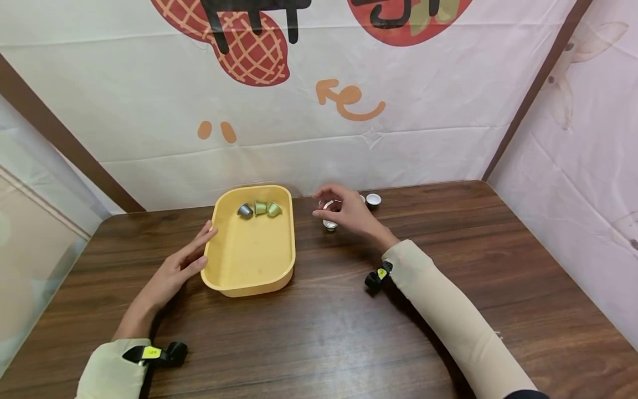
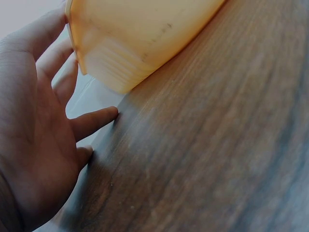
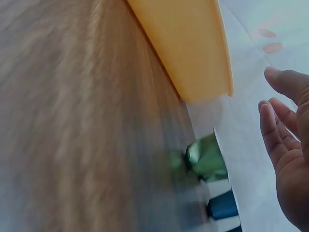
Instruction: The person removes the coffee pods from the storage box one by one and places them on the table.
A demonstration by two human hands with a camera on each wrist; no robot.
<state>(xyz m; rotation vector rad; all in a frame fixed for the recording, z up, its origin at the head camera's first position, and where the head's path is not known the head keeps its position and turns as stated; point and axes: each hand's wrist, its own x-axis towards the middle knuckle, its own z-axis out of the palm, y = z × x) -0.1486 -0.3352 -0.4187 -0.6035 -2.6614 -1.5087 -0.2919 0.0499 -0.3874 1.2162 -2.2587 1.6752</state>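
Holds right hand (image 1: 346, 213) over lid-up coffee capsules (image 3: 208, 157) beside yellow plastic tray (image 1: 249, 255) with thumb and fingers apart, rests left hand (image 1: 174, 274) against tray with fingers spread, and likely needs only a gentle pinch beneath the rim on such light, slick, dentable shells

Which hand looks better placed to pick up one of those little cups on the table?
Probably the right hand: it hovers, seemingly empty, right by the loose capsules. The left hand touches the opposite side of the yellow tray, farther from them.
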